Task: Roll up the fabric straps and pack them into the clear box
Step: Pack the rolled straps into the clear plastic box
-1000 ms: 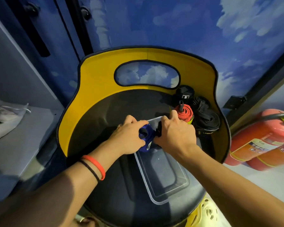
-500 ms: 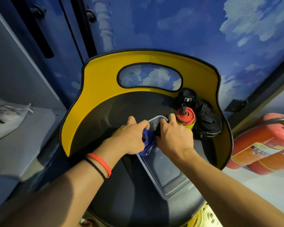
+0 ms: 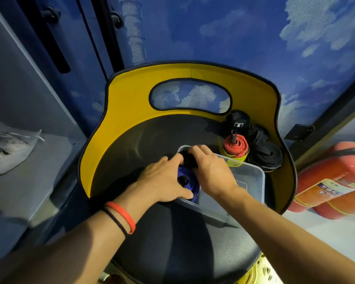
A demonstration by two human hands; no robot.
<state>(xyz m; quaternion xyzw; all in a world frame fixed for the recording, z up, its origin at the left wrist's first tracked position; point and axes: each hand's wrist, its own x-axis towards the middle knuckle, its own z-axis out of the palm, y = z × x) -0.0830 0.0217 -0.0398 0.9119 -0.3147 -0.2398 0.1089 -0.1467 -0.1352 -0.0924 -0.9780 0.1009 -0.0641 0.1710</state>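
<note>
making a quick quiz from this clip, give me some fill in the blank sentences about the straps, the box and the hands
1. The left hand grips a rolled strap coloured ____.
2. The right hand curls its fingers over fabric coloured ____.
3. The red roll stands ____ the clear box, next to its far wall.
4. The orange wristband is on the ____ wrist.

Missing words: blue; black; outside; left
</note>
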